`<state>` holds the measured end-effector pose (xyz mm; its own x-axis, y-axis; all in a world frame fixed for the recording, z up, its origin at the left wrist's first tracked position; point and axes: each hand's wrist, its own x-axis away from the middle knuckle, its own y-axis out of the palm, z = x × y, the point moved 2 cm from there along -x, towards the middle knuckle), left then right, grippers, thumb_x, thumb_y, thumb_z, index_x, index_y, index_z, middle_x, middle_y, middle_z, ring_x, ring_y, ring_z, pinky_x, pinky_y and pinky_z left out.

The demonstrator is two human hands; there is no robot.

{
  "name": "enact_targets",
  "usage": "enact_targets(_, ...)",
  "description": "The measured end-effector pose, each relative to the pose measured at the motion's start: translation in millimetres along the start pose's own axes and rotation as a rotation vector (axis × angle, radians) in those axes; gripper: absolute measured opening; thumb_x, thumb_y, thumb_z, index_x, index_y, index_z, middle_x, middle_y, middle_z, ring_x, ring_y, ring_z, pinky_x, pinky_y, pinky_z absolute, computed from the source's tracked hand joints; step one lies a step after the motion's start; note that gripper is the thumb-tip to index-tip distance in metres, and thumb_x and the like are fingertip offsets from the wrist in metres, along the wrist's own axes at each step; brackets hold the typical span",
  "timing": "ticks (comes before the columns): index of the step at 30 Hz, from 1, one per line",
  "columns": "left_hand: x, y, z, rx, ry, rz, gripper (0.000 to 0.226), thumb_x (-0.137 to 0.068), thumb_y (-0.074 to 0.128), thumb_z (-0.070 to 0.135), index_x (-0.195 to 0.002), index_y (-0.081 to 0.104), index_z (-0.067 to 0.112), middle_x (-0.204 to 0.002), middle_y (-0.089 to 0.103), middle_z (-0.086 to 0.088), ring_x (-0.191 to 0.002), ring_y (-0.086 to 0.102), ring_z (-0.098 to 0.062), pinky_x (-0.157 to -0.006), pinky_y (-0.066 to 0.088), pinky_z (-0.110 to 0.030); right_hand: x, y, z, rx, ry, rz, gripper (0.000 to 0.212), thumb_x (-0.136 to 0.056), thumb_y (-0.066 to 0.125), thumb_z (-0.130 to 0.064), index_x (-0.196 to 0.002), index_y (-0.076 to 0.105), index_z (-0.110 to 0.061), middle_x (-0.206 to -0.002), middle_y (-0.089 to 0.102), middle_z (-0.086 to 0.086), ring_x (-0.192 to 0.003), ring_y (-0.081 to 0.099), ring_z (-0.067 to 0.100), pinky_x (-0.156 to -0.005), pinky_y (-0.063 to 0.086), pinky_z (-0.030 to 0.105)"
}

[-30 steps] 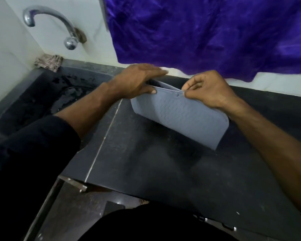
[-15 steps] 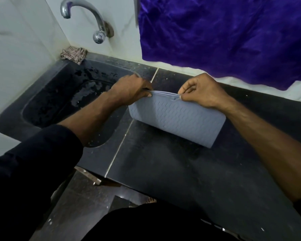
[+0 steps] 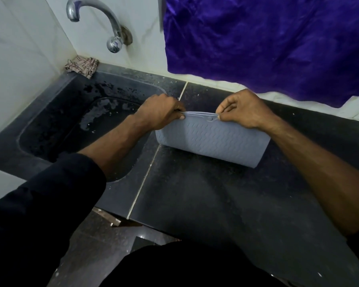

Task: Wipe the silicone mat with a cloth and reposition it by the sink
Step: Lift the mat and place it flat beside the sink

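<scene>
A grey silicone mat (image 3: 214,141) with a wavy texture is folded double and stands on its fold on the black counter (image 3: 216,204), just right of the sink (image 3: 71,125). My left hand (image 3: 160,113) pinches the left end of its two upper edges together. My right hand (image 3: 243,109) pinches the same edges further right, near a small round button. A crumpled checked cloth (image 3: 82,65) lies in the back left corner of the sink ledge, away from both hands.
A chrome tap (image 3: 104,23) juts from the white wall above the wet sink. A purple cloth (image 3: 267,42) hangs over the wall behind the counter. The counter's front edge drops to a dark floor (image 3: 91,245).
The mat's upper edges, apart a second ago, are now pressed together. My left hand has closed from a flat reach into a pinch. The view has shifted towards the sink.
</scene>
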<state>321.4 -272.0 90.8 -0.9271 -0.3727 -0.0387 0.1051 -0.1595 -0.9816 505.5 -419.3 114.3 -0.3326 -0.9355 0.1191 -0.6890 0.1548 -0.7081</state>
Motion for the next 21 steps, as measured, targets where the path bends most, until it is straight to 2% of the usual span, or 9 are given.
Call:
enact_targets(4,2.9,13.0,-0.1,0.003,-0.012,-0.069,0.026,-0.095,0.056,0.034,-0.116,0.066,0.022,-0.110,0.070,-0.002,-0.094,0.066,-0.022,-0.083,0.050,-0.037,0.4,8.1,9.5,0.024,0.006,-0.042,0.010,-0.074,0.078,-0.014,-0.081,0.073,-0.019,-0.082,0.072,-0.009,-0.078,0.067,0.003,-0.076,0.054,0.023)
enact_targets(7,9.3,28.4,2.1,-0.003,-0.017,-0.102,0.031,-0.095,0.056,0.034,-0.123,0.062,0.024,-0.119,0.067,-0.001,-0.104,0.064,-0.022,-0.091,0.050,-0.040,0.1,19.3,19.1,0.026,0.041,-0.103,0.012,-0.072,0.079,-0.014,-0.081,0.073,-0.018,-0.082,0.072,-0.008,-0.080,0.067,0.004,-0.080,0.055,0.028)
enact_targets(11,30.4,50.0,7.1,0.047,0.009,0.016,0.048,-0.090,0.063,0.032,-0.136,0.051,0.023,-0.146,0.045,-0.001,-0.131,0.044,-0.021,-0.106,0.039,-0.043,-4.4,31.4,29.8,0.003,0.044,-0.108,0.014,-0.071,0.080,-0.012,-0.081,0.072,-0.019,-0.081,0.072,-0.006,-0.079,0.068,0.006,-0.080,0.056,0.029)
enact_targets(13,46.0,61.7,10.0,0.037,0.024,0.033,0.056,-0.088,0.065,0.033,-0.140,0.047,0.023,-0.153,0.035,-0.003,-0.138,0.036,-0.023,-0.110,0.034,-0.046,-11.5,31.9,35.1,-0.014,0.057,-0.082,0.015,-0.072,0.079,-0.011,-0.082,0.072,-0.019,-0.081,0.072,-0.006,-0.078,0.068,0.007,-0.079,0.056,0.029)
enact_targets(16,73.5,80.1,12.3,0.089,0.040,-0.082,0.063,-0.091,0.052,0.053,-0.145,0.038,0.025,-0.157,0.027,-0.002,-0.142,0.028,-0.021,-0.113,0.027,-0.045,-27.0,27.5,43.8,-0.019,0.036,-0.045,0.015,-0.075,0.076,-0.008,-0.086,0.071,-0.018,-0.084,0.071,-0.005,-0.078,0.067,0.007,-0.082,0.056,0.032)
enact_targets(17,83.4,87.0,11.9,0.119,0.029,-0.161,0.068,-0.090,0.044,0.062,-0.147,0.034,0.027,-0.158,0.025,-0.001,-0.142,0.027,-0.019,-0.114,0.026,-0.045,-32.4,26.5,47.4,-0.001,0.025,-0.020,0.016,-0.077,0.074,-0.008,-0.088,0.071,-0.018,-0.089,0.071,-0.005,-0.082,0.066,0.006,-0.084,0.054,0.032)
enact_targets(19,103.9,102.6,10.8,0.156,0.013,-0.330,0.081,-0.084,0.031,0.078,-0.150,0.025,0.031,-0.159,0.019,0.003,-0.143,0.022,-0.015,-0.115,0.025,-0.046,-43.6,26.2,58.5,0.060,0.037,0.043,0.022,-0.080,0.072,-0.009,-0.100,0.069,-0.018,-0.112,0.067,0.000,-0.104,0.062,0.013,-0.093,0.047,0.031)
enact_targets(21,121.6,118.3,11.5,0.151,0.020,-0.456,0.090,-0.077,0.023,0.086,-0.151,0.016,0.036,-0.161,0.011,0.006,-0.146,0.012,-0.012,-0.117,0.016,-0.044,-52.3,30.1,71.6,0.161,0.091,0.060,0.035,-0.083,0.069,-0.012,-0.117,0.064,-0.016,-0.142,0.048,0.005,-0.131,0.045,0.022,-0.105,0.036,0.035)
